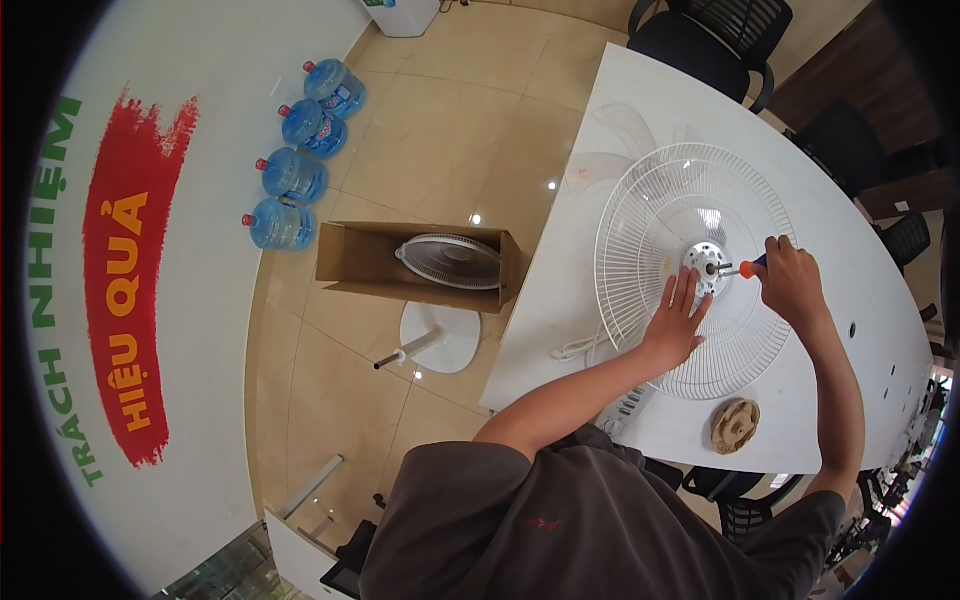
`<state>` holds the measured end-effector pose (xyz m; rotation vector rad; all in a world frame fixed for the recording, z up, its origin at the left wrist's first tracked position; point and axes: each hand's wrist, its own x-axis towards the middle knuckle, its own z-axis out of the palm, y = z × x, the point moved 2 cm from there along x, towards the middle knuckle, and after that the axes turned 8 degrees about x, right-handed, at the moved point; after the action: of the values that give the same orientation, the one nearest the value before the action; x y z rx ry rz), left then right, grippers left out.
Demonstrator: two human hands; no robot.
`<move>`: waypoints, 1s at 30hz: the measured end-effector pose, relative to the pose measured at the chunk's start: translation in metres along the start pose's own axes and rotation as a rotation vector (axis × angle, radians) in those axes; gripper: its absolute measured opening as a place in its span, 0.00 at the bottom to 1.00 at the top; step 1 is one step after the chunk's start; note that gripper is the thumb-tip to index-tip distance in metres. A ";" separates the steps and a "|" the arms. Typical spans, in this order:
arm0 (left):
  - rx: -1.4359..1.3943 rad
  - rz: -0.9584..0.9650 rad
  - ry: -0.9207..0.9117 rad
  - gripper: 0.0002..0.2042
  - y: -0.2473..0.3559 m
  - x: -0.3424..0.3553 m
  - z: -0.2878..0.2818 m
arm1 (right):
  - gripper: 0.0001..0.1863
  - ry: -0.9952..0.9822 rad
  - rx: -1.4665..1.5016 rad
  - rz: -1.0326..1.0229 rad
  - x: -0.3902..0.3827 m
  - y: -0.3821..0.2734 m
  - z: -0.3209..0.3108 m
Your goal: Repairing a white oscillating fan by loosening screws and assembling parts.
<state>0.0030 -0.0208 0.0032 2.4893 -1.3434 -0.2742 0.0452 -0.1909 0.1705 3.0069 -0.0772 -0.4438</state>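
A round white wire fan grille (pixel 640 200) lies on the white table, with the fan's motor hub and metal shaft at its middle. My left hand (pixel 676 330) rests on the grille beside the hub, its fingers stretched out and touching the hub's lower edge. My right hand (pixel 792 284) is closed around the handle of a screwdriver (pixel 748 268), orange and dark blue. The screwdriver's metal blade points left at the hub; whether its tip sits on a screw is too small to tell. Clear fan blades (pixel 600 165) lie at the grille's far left.
A brown molded pulp piece (pixel 736 426) and a white control panel with buttons (pixel 628 408) are at the near table edge. On the floor stand an open cardboard box (pixel 345 268) holding another grille, a white round base with pole (pixel 455 345), and several blue water bottles (pixel 290 175).
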 end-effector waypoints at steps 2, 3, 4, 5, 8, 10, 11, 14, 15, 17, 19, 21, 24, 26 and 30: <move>-0.038 0.009 0.003 0.38 0.002 0.000 0.003 | 0.21 -0.035 0.030 0.044 -0.003 -0.001 -0.006; -0.046 0.022 0.005 0.38 0.004 0.001 0.005 | 0.21 -0.003 -0.007 -0.012 -0.010 -0.003 -0.012; -0.095 0.016 0.005 0.39 0.004 0.002 0.008 | 0.21 0.024 -0.045 -0.064 -0.018 -0.002 -0.016; -0.148 0.016 0.003 0.40 0.003 0.003 0.012 | 0.21 0.059 -0.064 -0.127 -0.014 0.003 -0.007; -0.114 -0.042 0.065 0.41 -0.008 -0.001 0.011 | 0.19 0.156 -0.118 -0.303 -0.004 0.008 0.001; -0.008 -0.025 0.041 0.39 -0.014 -0.002 0.007 | 0.15 0.186 -0.092 -0.324 0.003 0.004 0.004; 0.025 -0.017 0.055 0.38 -0.016 -0.004 0.008 | 0.14 0.183 -0.084 -0.312 0.004 -0.005 -0.001; 0.042 0.008 0.072 0.37 -0.015 -0.002 0.003 | 0.11 0.182 -0.075 -0.276 0.003 -0.006 -0.003; 0.035 0.018 0.068 0.37 -0.012 -0.001 0.003 | 0.10 0.189 -0.068 -0.276 0.002 -0.005 -0.001; 0.041 0.022 0.062 0.37 -0.010 0.001 0.002 | 0.10 0.131 -0.069 -0.236 0.003 -0.005 -0.002; 0.036 0.019 0.063 0.37 -0.009 0.000 0.005 | 0.10 0.074 -0.067 -0.211 0.004 -0.008 -0.004; 0.030 0.017 0.065 0.37 -0.009 0.000 0.005 | 0.12 -0.063 0.039 -0.055 0.004 -0.009 -0.009; 0.047 0.012 0.082 0.36 -0.007 0.000 0.004 | 0.16 -0.163 0.110 0.045 0.004 -0.011 -0.013; 0.064 0.009 0.072 0.36 -0.006 0.000 0.003 | 0.18 -0.119 0.143 0.062 0.003 -0.011 -0.012; 0.071 0.006 0.077 0.36 -0.008 -0.001 0.004 | 0.21 0.058 0.031 -0.080 0.000 -0.009 -0.005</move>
<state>0.0074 -0.0171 -0.0035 2.5252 -1.3519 -0.1302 0.0467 -0.1813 0.1749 3.0599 0.0415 -0.3652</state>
